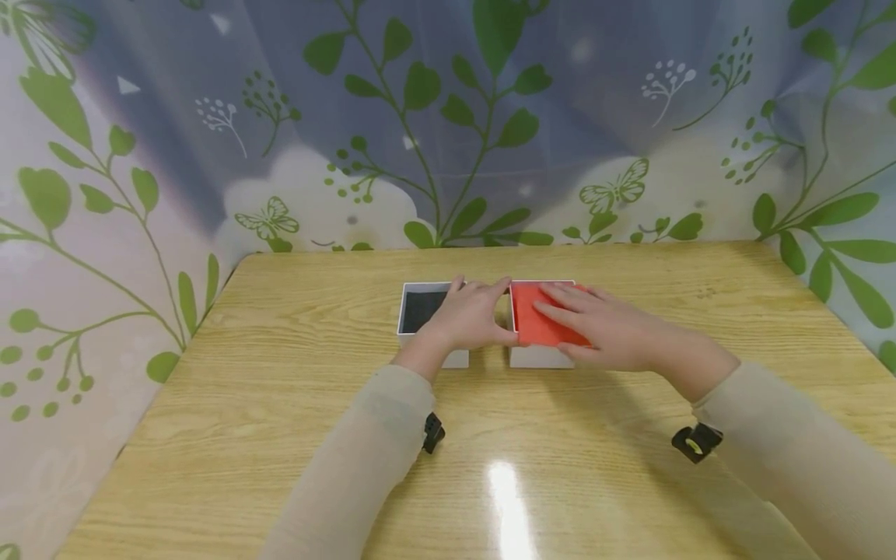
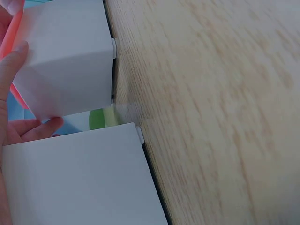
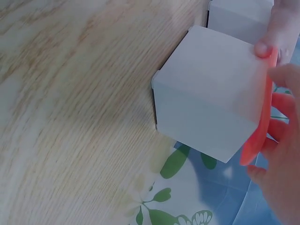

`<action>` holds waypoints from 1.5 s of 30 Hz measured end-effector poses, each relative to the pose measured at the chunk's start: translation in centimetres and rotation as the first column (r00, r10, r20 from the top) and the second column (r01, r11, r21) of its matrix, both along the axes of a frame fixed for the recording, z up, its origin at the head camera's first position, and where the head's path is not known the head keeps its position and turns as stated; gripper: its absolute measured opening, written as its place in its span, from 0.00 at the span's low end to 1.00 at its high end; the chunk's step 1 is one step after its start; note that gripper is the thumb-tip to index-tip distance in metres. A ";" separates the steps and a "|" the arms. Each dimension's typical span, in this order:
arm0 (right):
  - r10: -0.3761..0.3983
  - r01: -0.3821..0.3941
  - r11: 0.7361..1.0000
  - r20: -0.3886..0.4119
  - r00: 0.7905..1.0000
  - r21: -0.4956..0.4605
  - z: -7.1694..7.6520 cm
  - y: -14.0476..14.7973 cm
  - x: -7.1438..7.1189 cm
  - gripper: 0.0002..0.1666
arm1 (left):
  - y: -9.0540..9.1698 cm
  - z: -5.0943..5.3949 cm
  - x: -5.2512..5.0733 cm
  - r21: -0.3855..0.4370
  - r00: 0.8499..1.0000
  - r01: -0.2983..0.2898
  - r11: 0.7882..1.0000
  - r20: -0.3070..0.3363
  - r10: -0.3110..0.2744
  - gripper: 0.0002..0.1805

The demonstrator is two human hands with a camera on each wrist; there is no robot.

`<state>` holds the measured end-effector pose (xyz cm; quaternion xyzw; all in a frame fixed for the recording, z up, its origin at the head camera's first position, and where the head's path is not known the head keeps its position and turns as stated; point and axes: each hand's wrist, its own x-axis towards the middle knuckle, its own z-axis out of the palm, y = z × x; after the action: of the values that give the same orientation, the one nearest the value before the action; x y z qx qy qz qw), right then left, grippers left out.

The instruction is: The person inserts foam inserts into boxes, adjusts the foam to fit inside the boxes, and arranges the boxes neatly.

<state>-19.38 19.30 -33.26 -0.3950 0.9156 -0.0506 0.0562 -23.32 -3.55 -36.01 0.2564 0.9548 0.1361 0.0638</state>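
Note:
Two white boxes stand side by side on the wooden table. Over the top of the right white box lies a flat red sheet, perhaps cloth, with its edge overhanging the rim in the right wrist view. My left hand holds this box at its left side, thumb at the near corner and index finger at the far corner. My right hand rests on the red sheet with its fingers spread and fairly straight. Inside the left white box something dark shows; my left hand and wrist cover part of that box.
The table reaches back to a curtain printed with leaves and butterflies. A narrow gap separates the boxes. Both sleeves carry a small black device at the wrist.

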 end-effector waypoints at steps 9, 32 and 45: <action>-0.040 0.040 0.999 -0.014 0.999 0.019 -0.7 -0.2 0.2 0.32 | 0.0 -0.1 -0.1 0.007 1.000 0.000 1.000 0.018 0.000 0.57; -0.132 0.126 0.990 -0.101 0.986 -0.069 -3.2 -1.9 0.5 0.46 | -0.1 0.4 0.1 -0.018 1.000 0.000 1.000 0.015 0.001 0.57; -0.052 0.017 0.986 -0.208 0.977 -0.167 -3.7 -2.2 0.9 0.37 | -0.2 0.3 0.1 0.003 1.000 0.011 1.000 0.019 -0.011 0.56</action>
<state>-18.53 17.13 -36.99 -0.3855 0.9157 -0.0845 -0.0751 -23.19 -3.73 -35.71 0.2605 0.9525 0.1394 0.0735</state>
